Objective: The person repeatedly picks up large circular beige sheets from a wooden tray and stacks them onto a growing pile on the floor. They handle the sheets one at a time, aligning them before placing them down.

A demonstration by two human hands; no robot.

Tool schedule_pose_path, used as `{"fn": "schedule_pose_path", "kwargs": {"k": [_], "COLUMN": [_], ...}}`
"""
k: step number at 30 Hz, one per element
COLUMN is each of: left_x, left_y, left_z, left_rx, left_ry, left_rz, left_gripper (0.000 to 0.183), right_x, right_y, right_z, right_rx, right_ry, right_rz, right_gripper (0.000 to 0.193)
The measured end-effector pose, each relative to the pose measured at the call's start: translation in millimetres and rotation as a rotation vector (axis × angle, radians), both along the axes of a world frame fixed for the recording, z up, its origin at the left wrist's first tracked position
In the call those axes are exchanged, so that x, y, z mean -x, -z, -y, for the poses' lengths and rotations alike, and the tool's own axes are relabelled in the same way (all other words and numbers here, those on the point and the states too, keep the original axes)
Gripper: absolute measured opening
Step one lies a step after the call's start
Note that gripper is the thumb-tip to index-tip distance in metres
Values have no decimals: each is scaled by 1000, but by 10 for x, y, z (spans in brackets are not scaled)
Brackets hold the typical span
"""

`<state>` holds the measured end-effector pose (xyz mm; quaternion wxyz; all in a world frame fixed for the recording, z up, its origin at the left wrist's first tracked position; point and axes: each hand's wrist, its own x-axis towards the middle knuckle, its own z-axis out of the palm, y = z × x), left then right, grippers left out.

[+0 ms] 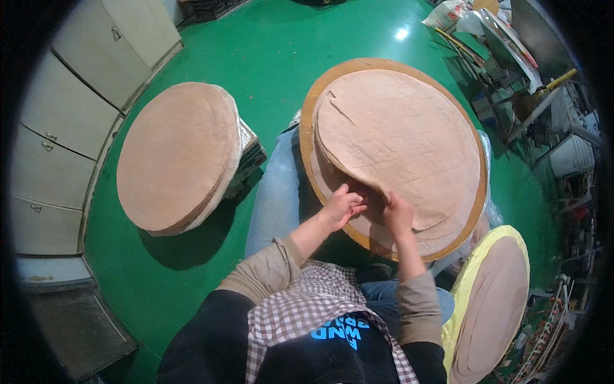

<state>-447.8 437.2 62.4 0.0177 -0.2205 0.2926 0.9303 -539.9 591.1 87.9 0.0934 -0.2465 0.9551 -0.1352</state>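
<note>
In front of me, a stack of large, thin, tan-brown round sheets, like flatbreads, lies on a round wooden board. The near edge of the upper sheets is raised, with a dark gap beneath it. My right hand pinches this lifted edge, its fingertips partly hidden by the sheet. Beside it on the left, my left hand reaches toward the gap, fingers apart and slightly bent, nothing visible in them. A small tear shows near the top sheet's far left edge.
Another stack of round sheets rests on a dark crate at the left. More sheets lie on a yellow-rimmed round base at the lower right. Pale cabinets line the left wall; a cluttered metal rack stands far right.
</note>
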Motion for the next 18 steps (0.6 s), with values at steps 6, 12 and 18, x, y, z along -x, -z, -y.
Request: {"fn": "schedule_pose_path", "kwargs": {"k": [6, 12, 18], "left_x": [-8, -14, -111], "left_y": [114, 247, 254], "left_z": [49, 64, 320], "left_rx": [125, 470, 639], "left_ry": [-25, -260, -624], "left_rz": [85, 85, 99], "left_gripper": [53, 50, 54], "right_x": [692, 173, -274], "right_y": [-1394, -805, 293], "right_z": [-109, -441, -837], "right_rx": [220, 231, 373], "right_ry": [-129, -186, -245], "right_rz": [-547, -680, -512], "right_gripper": [20, 27, 40]}}
